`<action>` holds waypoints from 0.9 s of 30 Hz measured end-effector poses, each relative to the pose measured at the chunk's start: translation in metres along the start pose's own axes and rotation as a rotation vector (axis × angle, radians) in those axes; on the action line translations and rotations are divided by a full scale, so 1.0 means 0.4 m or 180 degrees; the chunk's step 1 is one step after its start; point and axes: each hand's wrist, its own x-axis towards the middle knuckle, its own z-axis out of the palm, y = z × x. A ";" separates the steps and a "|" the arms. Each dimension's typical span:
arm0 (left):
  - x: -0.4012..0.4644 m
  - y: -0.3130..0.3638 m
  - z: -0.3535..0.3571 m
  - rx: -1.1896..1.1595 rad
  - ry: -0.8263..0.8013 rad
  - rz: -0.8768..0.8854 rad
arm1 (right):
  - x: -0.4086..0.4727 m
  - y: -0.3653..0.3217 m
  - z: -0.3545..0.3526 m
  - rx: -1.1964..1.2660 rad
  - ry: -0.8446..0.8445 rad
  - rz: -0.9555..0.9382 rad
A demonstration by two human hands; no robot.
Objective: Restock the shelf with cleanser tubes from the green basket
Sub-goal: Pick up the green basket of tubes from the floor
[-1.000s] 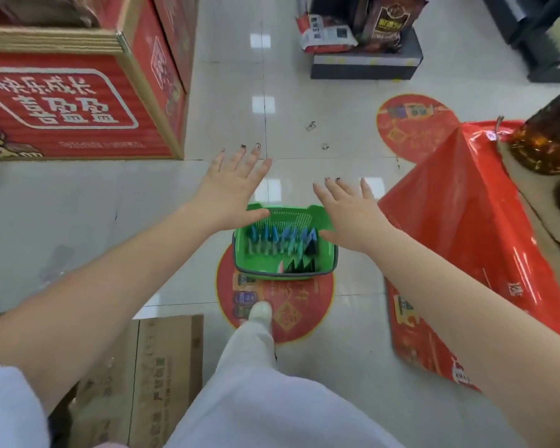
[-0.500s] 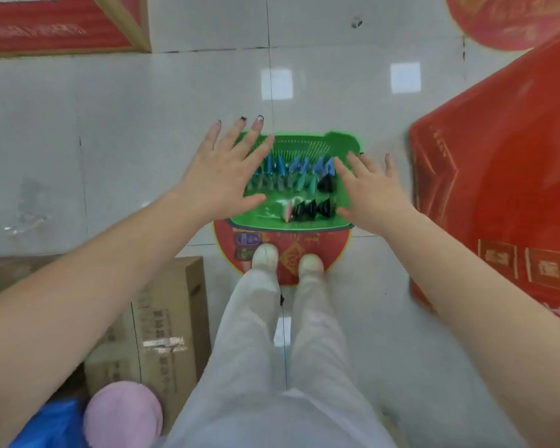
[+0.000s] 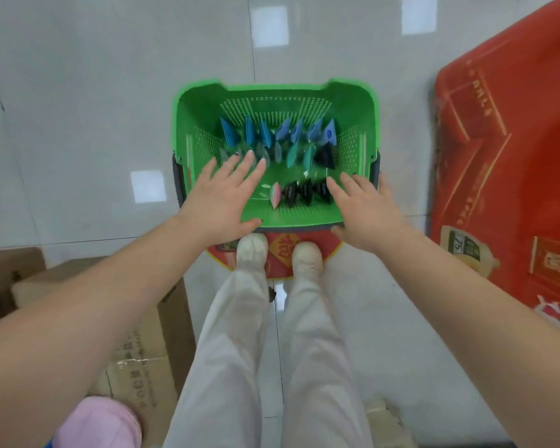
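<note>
A green plastic basket stands on the tiled floor just beyond my feet. Inside it, several cleanser tubes stand on end: blue tubes along the far side, teal tubes in the middle, black tubes and one pink-and-white tube near the front. My left hand hovers over the basket's near-left part with fingers spread and straight, holding nothing. My right hand hangs over the near-right corner, fingers straight, also holding nothing. No shelf is in view.
A large red gift-box display rises on the right. Brown cardboard boxes sit at the lower left, with a pink round object below them. A red round floor sticker lies under my white shoes.
The view has tipped down and drawn closer to the basket. Both hands have dropped lower over its near rim, still spread and holding nothing.
</note>
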 end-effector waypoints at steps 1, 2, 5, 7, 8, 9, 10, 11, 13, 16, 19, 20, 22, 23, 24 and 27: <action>0.016 0.004 0.022 -0.0025 -0.0078 0.0003 | 0.018 -0.001 0.019 0.0035 -0.0033 -0.0020; 0.030 0.007 0.044 -0.0046 -0.0168 0.0002 | 0.034 -0.002 0.037 0.0058 -0.0076 -0.0030; 0.061 0.021 0.107 -0.0231 -0.0481 0.0009 | 0.079 -0.006 0.085 0.0083 -0.0237 -0.0033; 0.072 0.028 0.153 -0.0391 -0.0627 -0.0015 | 0.101 -0.008 0.116 0.0157 -0.0398 -0.0002; 0.072 0.027 0.175 -0.0444 -0.0686 -0.0053 | 0.108 -0.011 0.132 0.0178 -0.0521 -0.0001; 0.069 0.026 0.193 -0.0474 -0.0755 -0.0110 | 0.114 -0.015 0.150 0.0184 -0.0647 -0.0011; 0.064 0.024 0.210 -0.0499 -0.0824 -0.0162 | 0.118 -0.018 0.167 0.0193 -0.0752 -0.0016; 0.060 0.021 0.228 -0.0536 -0.0871 -0.0203 | 0.121 -0.020 0.183 0.0218 -0.0819 -0.0010; 0.050 0.012 0.259 -0.0607 -0.0835 -0.0242 | 0.122 -0.026 0.204 0.0288 -0.0866 0.0012; 0.036 0.015 0.284 -0.0648 -0.0608 -0.0270 | 0.116 -0.033 0.224 0.0256 -0.0794 0.0012; 0.035 0.024 0.286 -0.0738 -0.0463 -0.0391 | 0.110 -0.038 0.235 0.0239 -0.0572 0.0042; 0.035 0.027 0.283 -0.0752 -0.0417 -0.0429 | 0.109 -0.039 0.235 0.0256 -0.0456 0.0067; 0.035 0.031 0.272 -0.0739 -0.0337 -0.0441 | 0.106 -0.041 0.229 0.0331 -0.0132 0.0105; 0.035 0.031 0.263 -0.0722 -0.0292 -0.0437 | 0.103 -0.042 0.223 0.0402 0.0081 0.0105; 0.036 0.029 0.253 -0.0710 -0.0225 -0.0457 | 0.102 -0.041 0.216 0.0486 0.0282 0.0095; 0.045 0.012 0.205 -0.0723 -0.0054 -0.0604 | 0.101 -0.035 0.179 0.0334 0.0405 0.0149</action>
